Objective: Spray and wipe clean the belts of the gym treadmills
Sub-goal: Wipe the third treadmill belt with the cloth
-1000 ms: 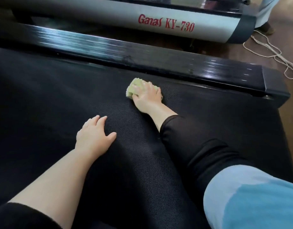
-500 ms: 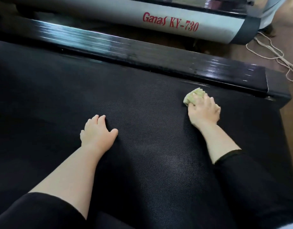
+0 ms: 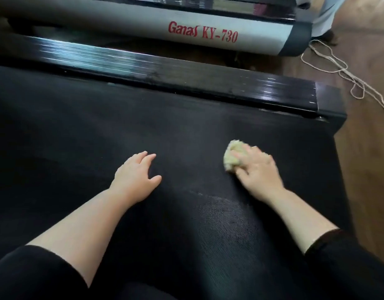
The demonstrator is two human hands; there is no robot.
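Black sleeves [image 3: 35, 276] cover both upper forearms at the near edge. The left hand [image 3: 135, 176] lies flat on the black treadmill belt [image 3: 78, 126], fingers straight and slightly spread, holding nothing. To its right, well apart, the right hand [image 3: 259, 172] grips a bunched pale yellow cloth [image 3: 232, 155] and presses it onto the belt near its end. Beyond runs the glossy black side rail [image 3: 165, 70], then a grey neighbouring treadmill [image 3: 121, 20] marked "Ganas KY-730". A pale cord [image 3: 338, 68] lies looped on the wooden floor [image 3: 370, 148].
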